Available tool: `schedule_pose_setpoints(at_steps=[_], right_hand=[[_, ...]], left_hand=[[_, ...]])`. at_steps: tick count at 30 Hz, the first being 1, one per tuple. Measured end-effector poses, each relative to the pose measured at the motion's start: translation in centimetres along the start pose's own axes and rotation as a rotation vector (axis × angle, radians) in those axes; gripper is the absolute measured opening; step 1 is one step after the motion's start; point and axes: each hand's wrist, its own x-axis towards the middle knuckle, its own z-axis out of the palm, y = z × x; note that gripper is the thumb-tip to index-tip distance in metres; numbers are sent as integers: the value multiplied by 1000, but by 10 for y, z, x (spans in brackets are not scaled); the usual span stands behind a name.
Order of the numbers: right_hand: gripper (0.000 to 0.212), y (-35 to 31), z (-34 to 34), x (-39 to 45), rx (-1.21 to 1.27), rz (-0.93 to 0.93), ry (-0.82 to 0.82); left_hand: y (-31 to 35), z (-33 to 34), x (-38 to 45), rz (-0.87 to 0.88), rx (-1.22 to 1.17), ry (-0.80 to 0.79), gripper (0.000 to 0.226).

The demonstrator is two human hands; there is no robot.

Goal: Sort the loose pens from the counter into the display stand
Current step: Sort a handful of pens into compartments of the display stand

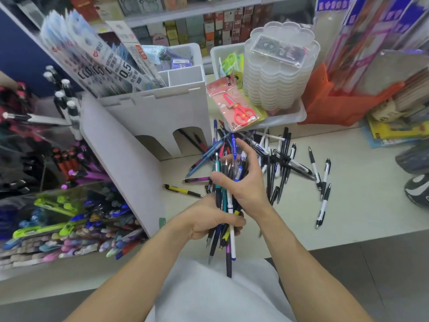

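A thick bundle of mixed pens (226,201) stands nearly upright above the counter's front edge. My left hand (209,219) grips its lower part from the left. My right hand (243,180) wraps around its upper part, thumb on the near side, fingers reaching over the tips. More loose pens (285,159) lie scattered on the pale counter (348,205) behind and to the right, and a yellow-black pen (182,190) lies alone at the left. The white display stand (130,159) rises at the left, its tiers full of coloured pens (69,219).
A white tray (299,115) behind the pile carries stacked clear boxes (278,73) and a pink scissors pack (234,105). An orange bag (343,105) and books sit at back right. Refill packets (99,66) stand in the stand's top compartments.
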Motion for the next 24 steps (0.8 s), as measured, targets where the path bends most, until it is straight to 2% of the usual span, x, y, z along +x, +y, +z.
schedule_pose_setpoints(at_steps=[3,6,9,13,15,19,22,24], right_hand=[[110,-6,-3,14,-10,-82,36],[108,-9,-2,23,133,-123,93],[88,-2,-5,18,161,-85,66],[66,19,-12,1,114,29,7],[60,30,-18,-7,150,124,11],[29,44,-24,-23,276,263,100],[58,44,-25,-27,236,219,157],[67,45,-25,-26,212,172,159]], left_hand=[[18,3,11,129,338,175,29],[27,4,18,208,462,193,28],[17,1,22,167,333,56,24],[-13,7,26,18,83,-92,35],[-27,15,25,-26,2,-122,40],[-43,24,23,-98,-139,-128,46],[-43,26,22,-80,-109,-115,42],[-41,28,24,-69,-131,-105,34]])
